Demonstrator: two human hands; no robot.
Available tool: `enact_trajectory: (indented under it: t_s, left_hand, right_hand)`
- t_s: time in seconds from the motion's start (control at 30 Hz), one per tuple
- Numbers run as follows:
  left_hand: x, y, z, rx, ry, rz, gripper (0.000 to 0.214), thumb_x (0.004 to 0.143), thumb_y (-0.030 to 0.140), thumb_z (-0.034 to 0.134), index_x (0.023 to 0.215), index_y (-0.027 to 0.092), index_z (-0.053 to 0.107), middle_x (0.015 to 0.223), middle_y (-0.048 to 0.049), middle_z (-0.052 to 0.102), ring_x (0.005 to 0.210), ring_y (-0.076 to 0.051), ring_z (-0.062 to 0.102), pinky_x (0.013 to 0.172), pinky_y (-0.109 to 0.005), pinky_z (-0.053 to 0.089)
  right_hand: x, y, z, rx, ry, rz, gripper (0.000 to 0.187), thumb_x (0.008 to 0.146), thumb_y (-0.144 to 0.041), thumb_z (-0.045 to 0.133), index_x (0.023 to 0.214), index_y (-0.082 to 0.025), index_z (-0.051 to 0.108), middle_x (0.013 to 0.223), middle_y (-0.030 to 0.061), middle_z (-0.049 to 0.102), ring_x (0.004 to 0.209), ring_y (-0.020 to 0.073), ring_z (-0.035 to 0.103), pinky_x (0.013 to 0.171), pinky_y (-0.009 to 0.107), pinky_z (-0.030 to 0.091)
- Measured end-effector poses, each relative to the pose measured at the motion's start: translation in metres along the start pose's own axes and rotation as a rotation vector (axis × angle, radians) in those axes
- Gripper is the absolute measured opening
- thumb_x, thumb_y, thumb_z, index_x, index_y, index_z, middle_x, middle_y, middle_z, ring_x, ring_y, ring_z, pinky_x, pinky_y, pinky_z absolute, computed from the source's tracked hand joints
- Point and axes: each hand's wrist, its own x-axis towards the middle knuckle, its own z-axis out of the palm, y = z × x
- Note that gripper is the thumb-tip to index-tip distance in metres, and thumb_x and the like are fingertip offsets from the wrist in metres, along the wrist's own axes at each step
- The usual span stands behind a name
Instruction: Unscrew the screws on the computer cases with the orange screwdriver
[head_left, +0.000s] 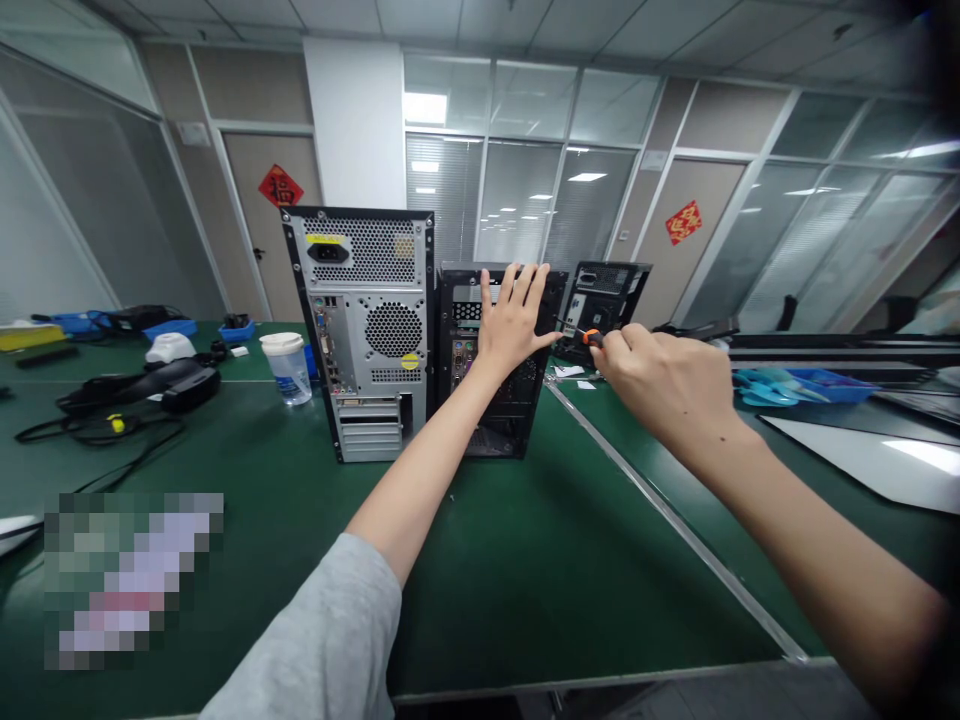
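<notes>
My left hand (514, 318) is flat with fingers spread against the upper back panel of a black computer tower (499, 400) that stands upright on the green table (525, 570). My right hand (664, 380) is closed around a screwdriver with an orange and black handle (592, 337), its tip pointing at the tower's upper right edge. A grey and black tower (367, 330) stands just left of the black one, its back facing me.
A third black tower (607, 300) stands further back right. A lidded plastic cup (287, 367), black cables and gear (142, 390) lie at left. Blue trays (810, 385) and a white sheet (862, 450) sit at right. Glass partitions and doors behind.
</notes>
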Motion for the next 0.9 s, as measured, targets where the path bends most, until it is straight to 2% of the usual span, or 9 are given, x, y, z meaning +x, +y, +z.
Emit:
enact_trajectory:
  t_s: [0.27,0.57,0.9]
  left_hand:
    - [0.000,-0.001,0.001,-0.030,-0.002,0.004,0.088,0.076,0.055,0.062,0.146,0.013,0.029,0.148,-0.0154,0.034,0.141,-0.035,0.019,0.116,-0.058,-0.001]
    - [0.000,0.000,0.002,-0.014,-0.011,-0.001,0.087,0.077,0.055,0.061,0.146,0.014,0.028,0.148,-0.0152,0.034,0.141,-0.035,0.019,0.116,-0.058,-0.001]
    - [0.001,0.000,0.001,-0.009,-0.015,-0.002,0.090,0.075,0.055,0.064,0.146,0.014,0.028,0.149,-0.0157,0.032,0.141,-0.036,0.019,0.117,-0.057,-0.001]
  right_hand:
    - [0.000,-0.004,0.002,0.020,0.009,0.031,0.034,0.088,-0.019,0.034,0.070,-0.010,0.062,0.064,0.0120,0.057,0.053,0.0157,0.047,0.049,0.029,0.016]
    - [0.000,-0.007,0.003,0.038,-0.040,0.085,0.043,0.092,-0.027,0.029,0.074,-0.009,0.063,0.064,0.0136,0.059,0.048,0.0151,0.047,0.048,0.027,0.015]
    - [0.000,-0.013,0.005,0.044,-0.028,0.145,0.043,0.091,-0.028,0.029,0.077,-0.008,0.065,0.062,0.0145,0.060,0.047,0.0166,0.049,0.047,0.026,0.018]
